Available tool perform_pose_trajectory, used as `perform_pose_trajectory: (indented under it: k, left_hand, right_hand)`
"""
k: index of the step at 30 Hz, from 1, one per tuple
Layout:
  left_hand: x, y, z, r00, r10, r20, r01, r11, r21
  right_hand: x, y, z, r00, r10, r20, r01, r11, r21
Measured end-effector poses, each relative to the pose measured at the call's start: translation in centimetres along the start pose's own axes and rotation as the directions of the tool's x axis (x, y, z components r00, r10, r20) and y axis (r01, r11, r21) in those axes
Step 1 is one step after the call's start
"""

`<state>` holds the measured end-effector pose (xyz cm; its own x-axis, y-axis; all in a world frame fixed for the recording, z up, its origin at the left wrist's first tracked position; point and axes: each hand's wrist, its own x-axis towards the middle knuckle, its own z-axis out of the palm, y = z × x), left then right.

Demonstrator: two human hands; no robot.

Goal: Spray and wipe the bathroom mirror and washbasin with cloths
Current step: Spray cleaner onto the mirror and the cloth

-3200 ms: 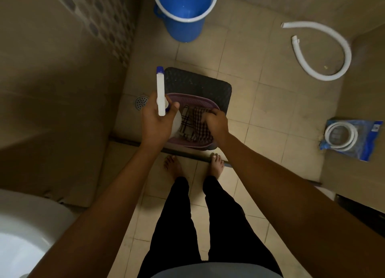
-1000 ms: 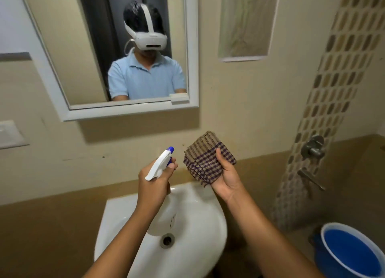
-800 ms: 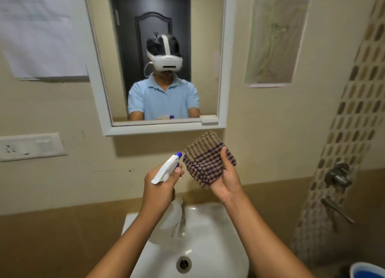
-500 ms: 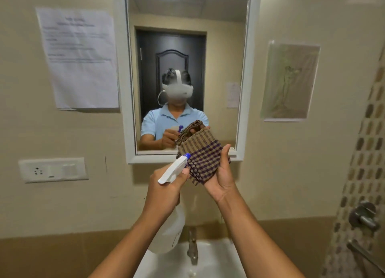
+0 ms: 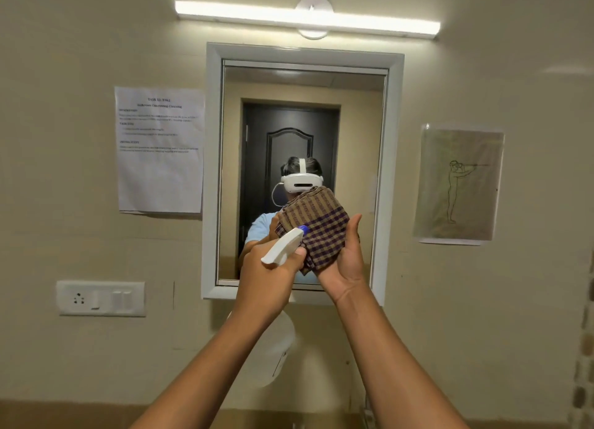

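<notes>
A white-framed mirror point(image 5: 302, 107) hangs on the beige wall straight ahead. My left hand point(image 5: 266, 277) grips a white spray bottle point(image 5: 283, 245) with a blue nozzle tip, its nozzle pointing at the cloth. The bottle's clear body hangs below my forearm. My right hand point(image 5: 347, 261) holds a folded brown and purple checked cloth point(image 5: 318, 223) up in front of the mirror's lower half. Nozzle and cloth are touching or nearly so. The washbasin is below the frame, out of view.
A printed paper sheet point(image 5: 160, 149) is taped left of the mirror and a line drawing point(image 5: 459, 184) to its right. A socket and switch plate point(image 5: 101, 298) sits lower left. A tube light point(image 5: 305, 18) glows above the mirror. A tap top point(image 5: 368, 411) shows at the bottom edge.
My view has tilted up from the basin to the whole mirror. Both hands rose with the bottle and cloth and came closer together, the nozzle now against the cloth.
</notes>
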<state>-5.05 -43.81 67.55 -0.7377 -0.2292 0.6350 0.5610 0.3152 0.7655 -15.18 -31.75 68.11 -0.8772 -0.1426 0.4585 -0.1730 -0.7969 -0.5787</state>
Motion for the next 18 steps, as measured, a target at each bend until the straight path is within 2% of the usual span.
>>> perform_pose_trajectory:
  k: [10, 18]
  left_hand:
    - [0.2, 1.4, 1.8, 0.999, -0.017, -0.031, 0.018, 0.998, 0.057]
    - [0.5, 0.9, 1.4, 0.996, -0.047, -0.078, 0.049, 0.998, 0.031]
  right_hand:
    - [1.2, -1.3, -0.4, 0.999, 0.022, 0.031, -0.022, 1.000, 0.003]
    - [1.9, -1.1, -1.4, 1.000, 0.016, 0.024, -0.016, 1.000, -0.006]
